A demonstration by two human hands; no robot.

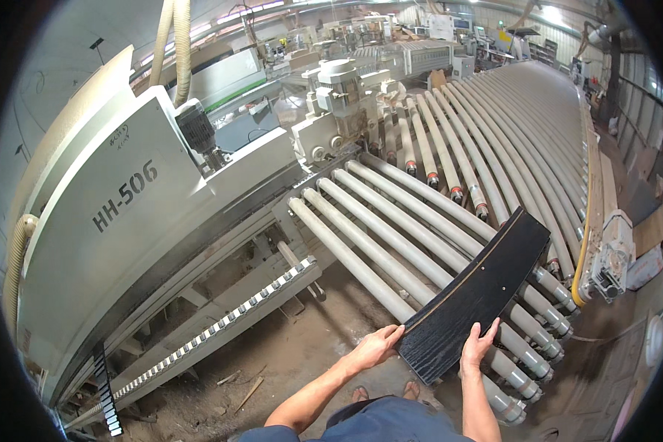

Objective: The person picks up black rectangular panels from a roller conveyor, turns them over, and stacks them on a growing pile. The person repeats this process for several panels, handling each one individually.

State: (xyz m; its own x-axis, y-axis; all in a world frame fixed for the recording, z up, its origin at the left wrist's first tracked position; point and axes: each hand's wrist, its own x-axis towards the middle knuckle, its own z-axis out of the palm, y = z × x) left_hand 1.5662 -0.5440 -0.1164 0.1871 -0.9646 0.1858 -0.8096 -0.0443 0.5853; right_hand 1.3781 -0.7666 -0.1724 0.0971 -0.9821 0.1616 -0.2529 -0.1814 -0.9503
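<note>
big dusty workshop on my feed, with a scuffed brown floor point(302, 346) and a long pale grey woodworking machine point(125, 236) running down the left side. there's a dark finned motor point(199, 131) on it, a ribbed hose point(182, 51) hanging just above that, and a track of pale pads point(217, 335) sticking out low along the front. in the middle i've got a bank of grey conveyor rollers point(368, 258), and a black wood-grain panel point(468, 295) lies across their near ends, tilted in my view, with a thin brown strip along its far edge. left hand point(376, 348) has its fingers closed on the panel's near left corner. right hand point(479, 348) is at the near right edge, thumb and fingers spread wide; i can't tell how firmly it's touching.
</note>
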